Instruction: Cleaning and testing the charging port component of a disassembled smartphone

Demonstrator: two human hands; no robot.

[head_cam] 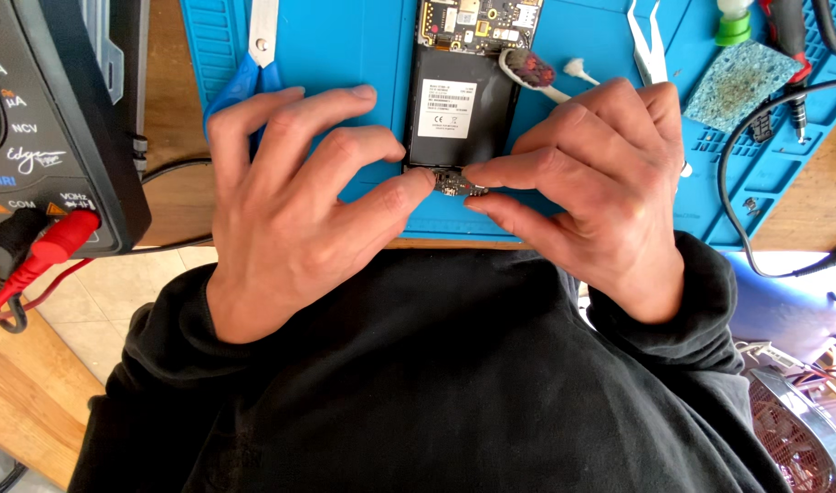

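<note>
An opened phone [462, 91] lies back-up on a blue work mat [345, 55], its black battery with a white label and its circuit board exposed. My left hand [294, 205] and my right hand [587, 178] meet at the phone's near end. Thumb and fingertips of both hands pinch a small circuit part [451, 185] there. Black sleeves cover both wrists.
A multimeter [43, 128] with red and black leads stands at the left. Blue-handled scissors [249, 68], white tweezers [648, 46], a used cotton swab [532, 71], a blue-green sponge [739, 82], a screwdriver [790, 46] and black cables [756, 210] lie on the mat. A fan grille [797, 429] sits at lower right.
</note>
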